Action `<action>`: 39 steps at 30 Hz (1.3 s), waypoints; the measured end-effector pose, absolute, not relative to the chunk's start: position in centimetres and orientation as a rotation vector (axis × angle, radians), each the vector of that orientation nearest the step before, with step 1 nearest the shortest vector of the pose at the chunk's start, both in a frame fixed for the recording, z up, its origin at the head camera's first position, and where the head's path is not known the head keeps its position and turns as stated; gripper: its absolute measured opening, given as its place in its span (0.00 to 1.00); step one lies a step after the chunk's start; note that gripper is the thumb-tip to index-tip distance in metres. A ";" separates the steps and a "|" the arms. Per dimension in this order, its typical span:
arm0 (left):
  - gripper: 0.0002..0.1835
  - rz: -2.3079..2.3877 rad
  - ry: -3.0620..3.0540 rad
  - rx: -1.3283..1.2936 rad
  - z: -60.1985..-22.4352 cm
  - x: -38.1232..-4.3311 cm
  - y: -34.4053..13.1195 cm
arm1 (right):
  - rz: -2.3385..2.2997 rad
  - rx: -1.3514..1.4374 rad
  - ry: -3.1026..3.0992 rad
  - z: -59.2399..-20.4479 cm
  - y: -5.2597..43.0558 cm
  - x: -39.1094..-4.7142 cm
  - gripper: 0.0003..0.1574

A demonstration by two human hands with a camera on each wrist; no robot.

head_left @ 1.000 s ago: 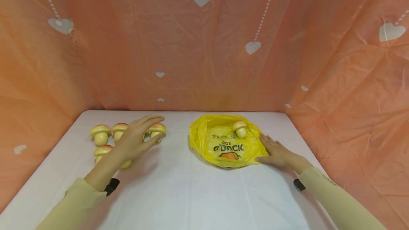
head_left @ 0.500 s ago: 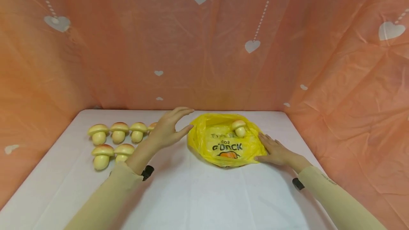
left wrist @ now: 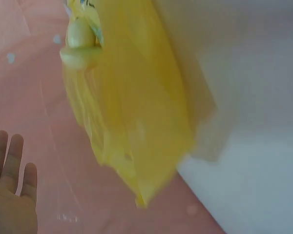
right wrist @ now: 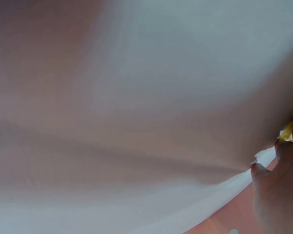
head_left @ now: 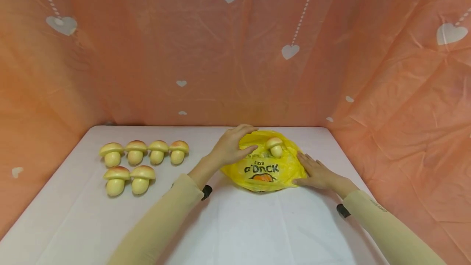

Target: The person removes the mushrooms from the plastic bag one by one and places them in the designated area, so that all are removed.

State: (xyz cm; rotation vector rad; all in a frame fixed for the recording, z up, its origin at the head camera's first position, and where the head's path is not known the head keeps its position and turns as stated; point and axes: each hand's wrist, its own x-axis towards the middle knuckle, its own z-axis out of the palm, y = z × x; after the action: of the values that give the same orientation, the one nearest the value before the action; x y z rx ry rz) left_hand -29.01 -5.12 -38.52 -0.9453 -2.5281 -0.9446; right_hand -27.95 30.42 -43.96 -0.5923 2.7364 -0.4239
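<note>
A yellow plastic bag point(head_left: 241, 175) with dark lettering lies spread on the white table, its mouth turned up. One toy mushroom point(head_left: 274, 147) with a pale stem and reddish cap rests on or in the bag's far right part. My left hand point(head_left: 229, 146) hangs over the bag's left side with nothing between its fingers; in the left wrist view its fingers point(left wrist: 11, 158) look straight. My right hand point(head_left: 318, 173) lies against the bag's right edge, fingers spread. Whether its thumb pinches the plastic is hard to see. The right wrist view shows only part of that hand point(right wrist: 281, 190).
Several more toy mushrooms stand in two rows at the table's left, among them a front-row mushroom point(head_left: 141, 180) and a back-row mushroom point(head_left: 178, 152). An orange curtain point(head_left: 206, 64) with white hearts encloses the table point(head_left: 250, 232) at the back and sides.
My left hand has travelled rightward from above the mushrooms to the bag's left side, uncovering both mushroom rows. My right hand stays at the bag's edge.
</note>
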 end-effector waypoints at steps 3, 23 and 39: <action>0.31 -0.968 -2.565 -0.939 -38.9 -29.7 -3.4 | -0.420 -0.600 2.740 -44.0 30.5 -28.0 0.70; 0.30 -0.965 -2.864 -0.783 -41.5 -33.1 2.8 | -0.417 -0.578 2.739 -44.1 30.6 -28.0 0.70; 0.36 -0.752 -2.890 -0.786 -43.2 -34.5 4.6 | -0.404 -0.525 2.726 -43.9 30.1 -28.2 0.71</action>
State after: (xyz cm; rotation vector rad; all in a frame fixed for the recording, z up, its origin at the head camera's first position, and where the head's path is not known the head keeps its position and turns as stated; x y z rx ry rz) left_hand -34.51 4.63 -43.16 -0.7863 -2.8897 -0.7519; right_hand -28.24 30.14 -43.91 -0.5248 2.7256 -0.4039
